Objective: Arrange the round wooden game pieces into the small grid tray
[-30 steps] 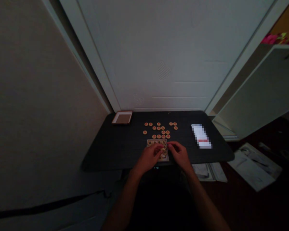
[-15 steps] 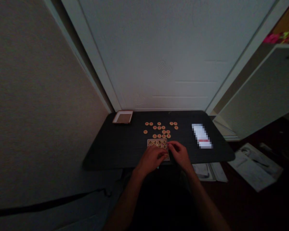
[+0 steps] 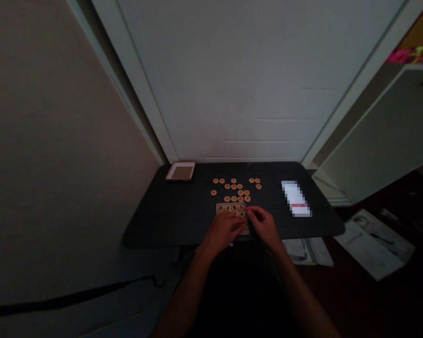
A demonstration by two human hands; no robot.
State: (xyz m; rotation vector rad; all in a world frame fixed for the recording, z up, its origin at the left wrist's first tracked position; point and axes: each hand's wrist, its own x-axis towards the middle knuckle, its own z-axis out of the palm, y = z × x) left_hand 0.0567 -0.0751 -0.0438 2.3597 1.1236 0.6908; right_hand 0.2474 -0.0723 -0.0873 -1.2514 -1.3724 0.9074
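At the near edge of the desk (image 3: 183,220), the box (image 3: 230,203) lies flat, its long axis seemingly pointing away from the person. The left hand (image 3: 221,231) covers its near part, and the right hand (image 3: 265,224) pinches at its right rim. Whether either grip holds a piece cannot be told. Probably discs (image 3: 232,208) are being seated in rows; the next move needs a fine pinch on a loose disc (image 3: 234,187).

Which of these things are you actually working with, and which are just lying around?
In use: left hand, right hand, both over the small box; loose round pieces beyond it.
Lying about: shallow tray, far left; white object, right; papers on the floor.
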